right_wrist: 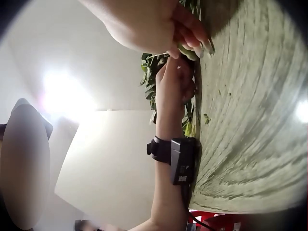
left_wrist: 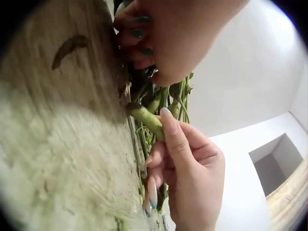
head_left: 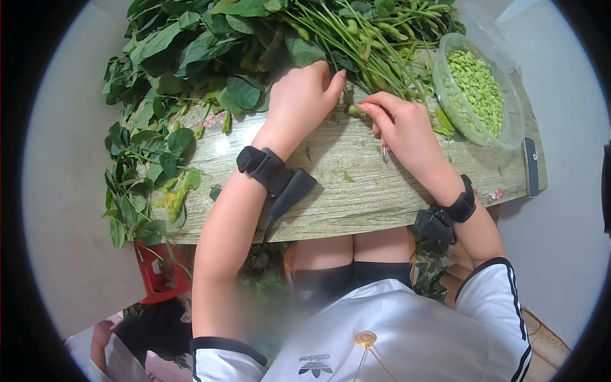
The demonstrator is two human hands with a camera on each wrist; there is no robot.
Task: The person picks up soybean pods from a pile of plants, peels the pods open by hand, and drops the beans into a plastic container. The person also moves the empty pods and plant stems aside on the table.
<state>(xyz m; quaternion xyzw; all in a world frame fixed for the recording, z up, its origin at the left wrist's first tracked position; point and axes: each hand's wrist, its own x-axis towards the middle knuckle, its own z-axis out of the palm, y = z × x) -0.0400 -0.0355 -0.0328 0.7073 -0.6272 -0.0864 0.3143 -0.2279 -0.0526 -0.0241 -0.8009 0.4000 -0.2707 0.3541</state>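
The right hand [head_left: 407, 130] pinches a green pod [head_left: 355, 111] between thumb and fingers, just above the wooden table [head_left: 318, 191]. From the left wrist side, the pod [left_wrist: 147, 120] slants away from the right thumb [left_wrist: 175, 144], while the other right fingers are curled below. The left hand [head_left: 302, 95] is beside it, at the near edge of the leafy heap [head_left: 242, 51]. Its fingers [left_wrist: 138, 34] bend down near the tabletop and stems; whether they grip anything is hidden. In the right wrist view, the left hand [right_wrist: 171, 91] is close beyond the pod [right_wrist: 187, 52].
A clear tub [head_left: 445, 102] of shelled green beans [head_left: 477, 92] stands at the table's right. Cut stems [head_left: 363, 57] lie across the back, with leaves [head_left: 149, 159] down the left edge. A red stool [head_left: 149, 274] and another person [head_left: 114, 350] are at lower left.
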